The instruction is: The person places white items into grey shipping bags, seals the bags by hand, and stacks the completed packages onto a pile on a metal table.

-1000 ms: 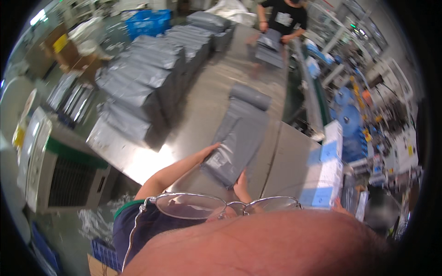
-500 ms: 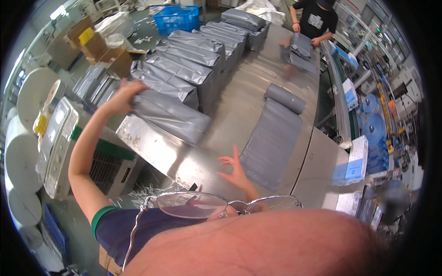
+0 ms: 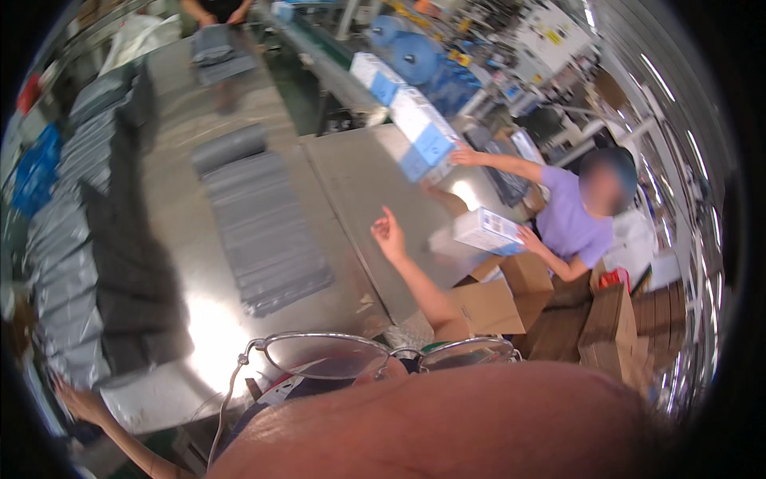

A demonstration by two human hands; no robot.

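Observation:
At the near left corner of the metal table (image 3: 335,172), my left hand (image 3: 78,399) is against the near end of a row of grey plastic bag stacks (image 3: 60,287). Its fingers look stretched out, though they are small and blurred there. My right hand (image 3: 388,235) is raised over the table, fingers apart and index finger pointing up, with nothing in it. To its left lies a flat length of grey plastic bags (image 3: 259,223), its far end folded into a thick roll (image 3: 230,150).
At right, a co-worker in a purple shirt (image 3: 578,211) touches a row of white-and-blue boxes (image 3: 423,132) and grips another box (image 3: 485,230). Open cartons (image 3: 487,307) stand near my right arm. Beyond the table's far end, another person handles a grey bag bundle (image 3: 214,46).
My view has swung right, bringing the purple-shirted co-worker and cartons in. My left hand has shifted to the stack row's near end, where the near bag stack now lies. My right hand stays raised.

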